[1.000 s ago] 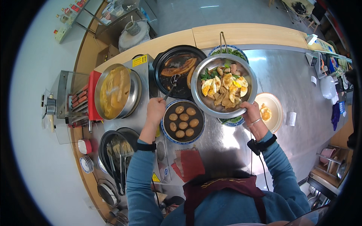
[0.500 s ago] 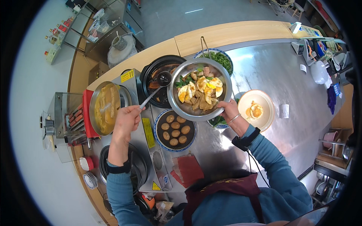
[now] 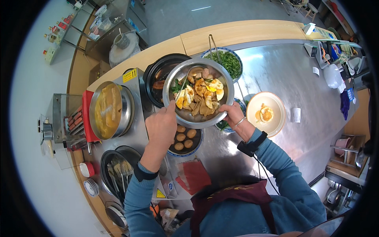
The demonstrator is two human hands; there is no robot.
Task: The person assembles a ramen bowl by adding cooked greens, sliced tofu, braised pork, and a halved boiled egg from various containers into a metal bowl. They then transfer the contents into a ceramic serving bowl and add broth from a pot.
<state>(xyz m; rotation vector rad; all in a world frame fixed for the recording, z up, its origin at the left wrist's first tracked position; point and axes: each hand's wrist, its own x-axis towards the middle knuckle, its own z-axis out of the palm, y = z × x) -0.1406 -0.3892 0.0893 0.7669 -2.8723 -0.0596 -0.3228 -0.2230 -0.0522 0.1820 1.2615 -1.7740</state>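
My right hand (image 3: 235, 117) is closed on the lower right rim of a steel mixing bowl (image 3: 176, 111), holding it up over the counter. In the bowl lie cut pieces of fried egg (image 3: 208, 90), folded brown slices (image 3: 203, 106), pinkish chunks and green leaves. My left hand (image 3: 162, 123) grips the thin metal handle of a ladle (image 3: 182, 87), which slants over the bowl's left side. The ladle's head is among the food near the far side, hard to make out. Behind the bowl, a black pot (image 3: 152, 73) of dark broth is partly covered.
Brown eggs sit in a blue-rimmed bowl (image 3: 188, 153) under my left wrist. Chopped greens (image 3: 229, 63) with tongs stand beyond the bowl. At right is a cream bowl (image 3: 281, 114) with a fried egg. A pan (image 3: 96, 112) of yellow broth and a black container (image 3: 104, 173) stand left.
The ladle has moved right, from above the black pot into the steel bowl, with my left hand following. The steel bowl has shifted slightly left.
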